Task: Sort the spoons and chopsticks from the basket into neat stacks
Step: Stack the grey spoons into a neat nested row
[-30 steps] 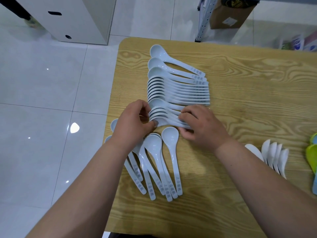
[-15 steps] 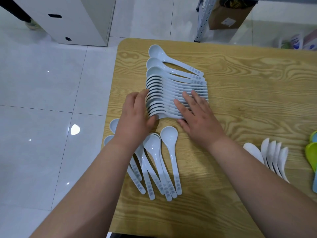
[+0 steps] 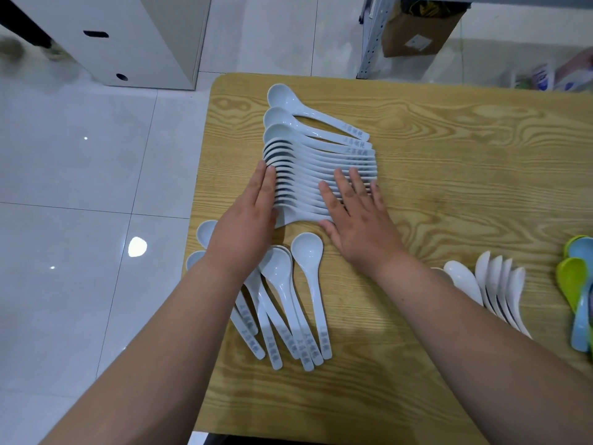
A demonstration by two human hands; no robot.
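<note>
OK, main spoon row [image 3: 321, 162] sits at the far-left part of the desk [image 3: 449, 155], bowls left, handles right. Spoons are pale blue-white, glossy, with deep oval bowls and curved handles carrying grey-blue print near the tips. They lie shingled, each overlapping the next. The far three are spaced out with full bowls showing; the rest are packed tight, only rims visible.

Left hand [image 3: 247, 226]: flat, fingers straight and together, edge of the fingers against the bowl ends of the row's near half. Grips nothing.

Right hand [image 3: 359, 226]: flat, palm down, fingers straight and spread, lying across the handles of the row's near half, thumb at the nearest spoon. Grips nothing either.

Loose spoons [image 3: 308, 277], same type: fanned just near of the row, bowls away from the person, handles towards the near desk edge, printed tips bunched. Several overlap; the left ones are partly hidden under the left forearm.

White spoons [image 3: 500, 284]: small nested set, right of the right forearm, tipped on edge, no print visible. One is partly covered by the forearm.

Green and blue spoons [image 3: 577, 284]: at the right edge, cut off by the frame.

Off the desk: white cabinet [image 3: 128, 36] on the tiled floor [image 3: 80, 155], cardboard box [image 3: 417, 30] beyond the far edge.
</note>
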